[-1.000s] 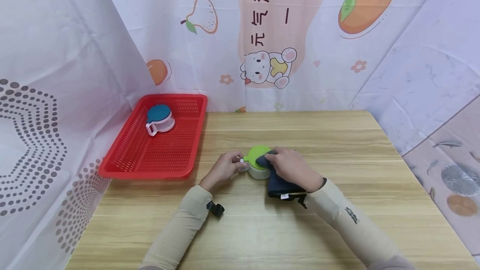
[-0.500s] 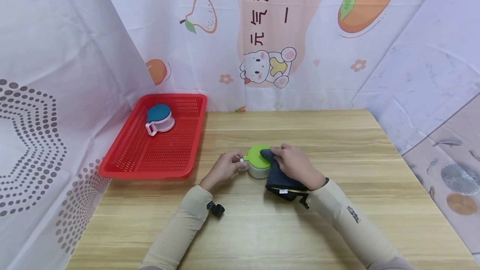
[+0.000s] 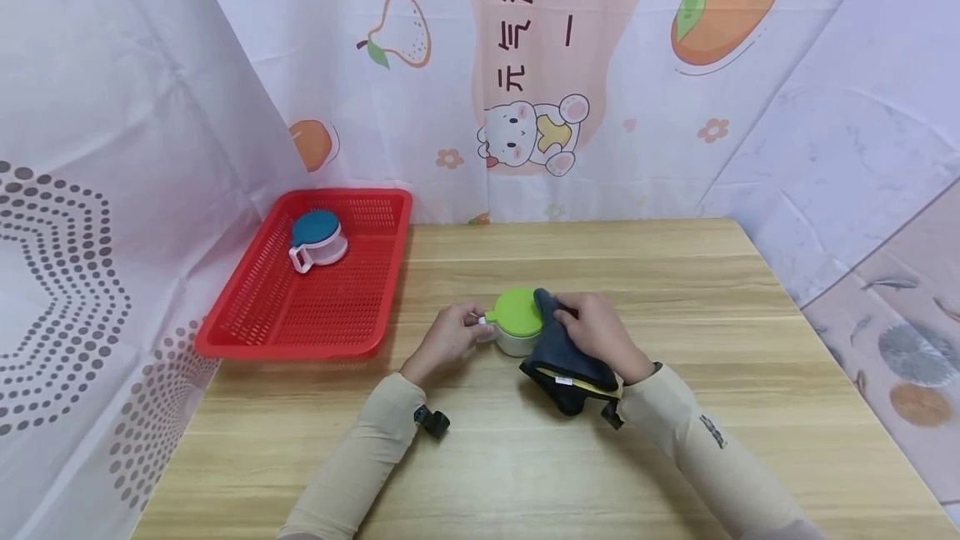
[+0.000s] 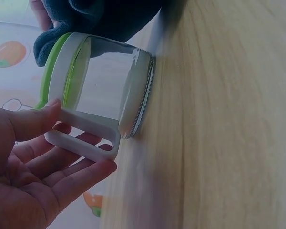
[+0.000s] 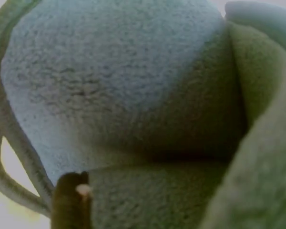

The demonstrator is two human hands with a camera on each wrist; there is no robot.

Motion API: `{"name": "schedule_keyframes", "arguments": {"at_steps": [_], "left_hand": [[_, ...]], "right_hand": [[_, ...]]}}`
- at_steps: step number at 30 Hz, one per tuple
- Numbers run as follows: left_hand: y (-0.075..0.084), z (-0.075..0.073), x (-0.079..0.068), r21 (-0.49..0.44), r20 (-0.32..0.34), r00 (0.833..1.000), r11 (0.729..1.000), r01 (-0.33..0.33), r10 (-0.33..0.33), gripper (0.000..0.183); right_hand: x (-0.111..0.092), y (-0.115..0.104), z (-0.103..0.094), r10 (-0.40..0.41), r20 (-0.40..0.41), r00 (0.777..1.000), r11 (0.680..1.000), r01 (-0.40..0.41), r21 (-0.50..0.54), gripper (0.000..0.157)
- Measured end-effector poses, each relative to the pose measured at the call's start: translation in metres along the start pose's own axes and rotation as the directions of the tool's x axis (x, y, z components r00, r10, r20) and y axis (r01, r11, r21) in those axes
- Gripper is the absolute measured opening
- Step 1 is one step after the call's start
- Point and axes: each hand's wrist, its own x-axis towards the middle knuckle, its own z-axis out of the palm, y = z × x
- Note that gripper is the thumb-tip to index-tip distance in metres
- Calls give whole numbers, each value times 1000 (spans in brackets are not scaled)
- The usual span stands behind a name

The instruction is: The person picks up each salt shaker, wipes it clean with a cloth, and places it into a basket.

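Note:
A seasoning jar (image 3: 515, 346) with a green lid (image 3: 517, 312) stands on the wooden table. My left hand (image 3: 448, 337) pinches its white handle (image 4: 88, 123) between thumb and fingers. Through its clear wall (image 4: 105, 78), the left wrist view shows a ridged base resting on the tabletop. On the other side, my right hand (image 3: 600, 333) grips a dark blue-grey cloth (image 3: 566, 354) with yellow inside its fold. The cloth's tip lies against the right edge of the lid, and its lower part hangs over the table. Close folds of cloth (image 5: 119, 71) fill the right wrist view, hiding the right fingers.
A red plastic basket (image 3: 300, 352) sits at the left of the table (image 3: 645, 261). Inside it, near the back, is a similar jar with a blue lid (image 3: 315, 226) and a pale handle. Printed curtains (image 3: 420, 123) hang behind and at both sides.
The right hand has drawn the cloth from the top of the lid to its right edge, and the cloth's lower end has swung down and left. The left hand and jar stay put.

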Motion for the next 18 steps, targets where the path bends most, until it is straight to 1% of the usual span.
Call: {"name": "schedule_keyframes", "arguments": {"at_steps": [3, 7, 14, 18], "left_hand": [[0, 1, -1, -15, 5, 1000, 1000, 1, -1, 14], [0, 1, -1, -13, 5, 1000, 1000, -10, 10, 13], [-1, 3, -3, 14, -11, 999, 999, -40, 41, 10], [-1, 4, -3, 22, -28, 999, 999, -37, 38, 11]], "right_hand": [[-3, 0, 1, 12, -18, 1000, 1000, -11, 22, 28], [-8, -1, 2, 39, -23, 999, 999, -39, 19, 27], [-21, -6, 6, 142, 24, 990, 990, -142, 13, 30], [-26, -9, 8, 123, 26, 992, 992, -123, -1, 31]]}}
